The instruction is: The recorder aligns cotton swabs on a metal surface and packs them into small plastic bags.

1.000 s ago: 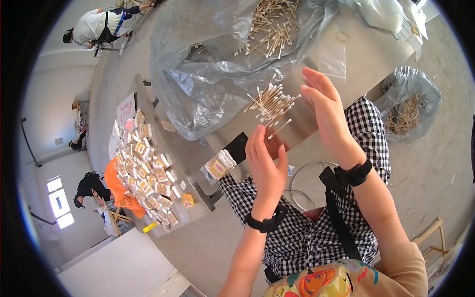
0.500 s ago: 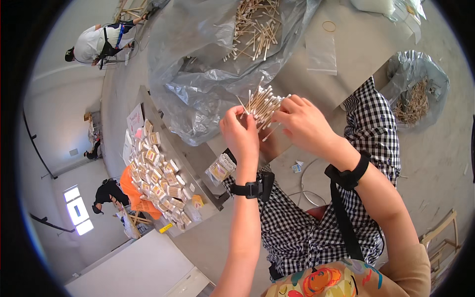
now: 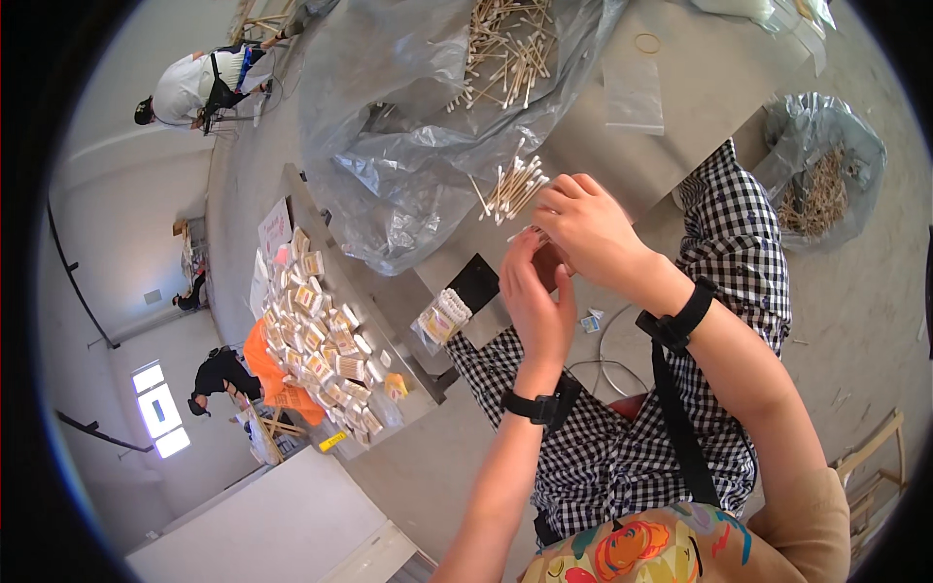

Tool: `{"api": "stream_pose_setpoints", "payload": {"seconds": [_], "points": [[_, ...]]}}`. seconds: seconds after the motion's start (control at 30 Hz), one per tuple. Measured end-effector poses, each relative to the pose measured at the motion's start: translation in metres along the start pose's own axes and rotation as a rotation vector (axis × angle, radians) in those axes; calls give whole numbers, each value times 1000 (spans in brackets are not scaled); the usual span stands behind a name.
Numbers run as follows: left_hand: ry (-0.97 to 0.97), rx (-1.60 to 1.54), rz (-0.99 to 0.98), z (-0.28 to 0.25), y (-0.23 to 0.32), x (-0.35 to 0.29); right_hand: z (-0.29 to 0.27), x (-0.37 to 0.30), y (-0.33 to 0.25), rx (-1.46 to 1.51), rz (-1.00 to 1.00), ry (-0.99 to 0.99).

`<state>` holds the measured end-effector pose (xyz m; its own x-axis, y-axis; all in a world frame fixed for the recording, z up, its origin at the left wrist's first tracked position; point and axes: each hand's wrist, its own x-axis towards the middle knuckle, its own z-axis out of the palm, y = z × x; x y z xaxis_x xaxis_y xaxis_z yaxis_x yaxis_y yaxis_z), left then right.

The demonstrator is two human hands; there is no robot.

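Observation:
A small pile of cotton swabs [image 3: 517, 187] lies loose on the brown table, just beyond my hands. My right hand [image 3: 595, 228] is beside the pile, its fingers bent down and pressed together around cotton swabs, of which only pale tips show. Just below and to its left is my left hand [image 3: 539, 301], thumb apart from the raised fingers, the fingertips close to the right ones. No held thing shows in the left hand. A clear packet of cotton swabs [image 3: 442, 319] lies at the table's near edge, left of my left hand.
A large grey plastic bag [image 3: 389, 185] with many loose swabs spreads across the table's far left. A flat clear bag [image 3: 633, 97] and a rubber band [image 3: 647, 43] lie to the right. A lined bin [image 3: 865, 185] stands right. Many packets [image 3: 316, 340] cover a side table.
My left hand has left the swab pile and moved right and nearer, beside my right hand. The pile lies ungripped and looks smaller. My right hand has shifted slightly.

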<state>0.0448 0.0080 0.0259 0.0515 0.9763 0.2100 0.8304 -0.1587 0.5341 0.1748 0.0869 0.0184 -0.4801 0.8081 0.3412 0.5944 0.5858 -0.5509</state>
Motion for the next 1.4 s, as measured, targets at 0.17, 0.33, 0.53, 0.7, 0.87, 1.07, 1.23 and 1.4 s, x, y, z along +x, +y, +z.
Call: {"api": "stream_pose_setpoints", "payload": {"seconds": [0.17,0.33,0.53,0.7,0.87,1.07,1.23,1.4], "points": [[-81,49,-8,5,8,-4,-5,-7,5,68,71,102],[-172,360,99,24,5,14,-18,-10,23,186,258,264],[-193,403,123,30,0,35,-22,-12,21,314,390,248],[-188,419,76,34,11,18,-15,-13,17,339,396,236],[-175,397,14,31,18,0,-13,-8,14,354,413,209],[-143,394,-5,34,9,15,-12,-8,14,402,427,210],[-130,326,-29,29,-1,24,-8,-5,12,699,579,273],[-166,249,-44,24,4,10,-6,-1,13,1047,653,375]]}}
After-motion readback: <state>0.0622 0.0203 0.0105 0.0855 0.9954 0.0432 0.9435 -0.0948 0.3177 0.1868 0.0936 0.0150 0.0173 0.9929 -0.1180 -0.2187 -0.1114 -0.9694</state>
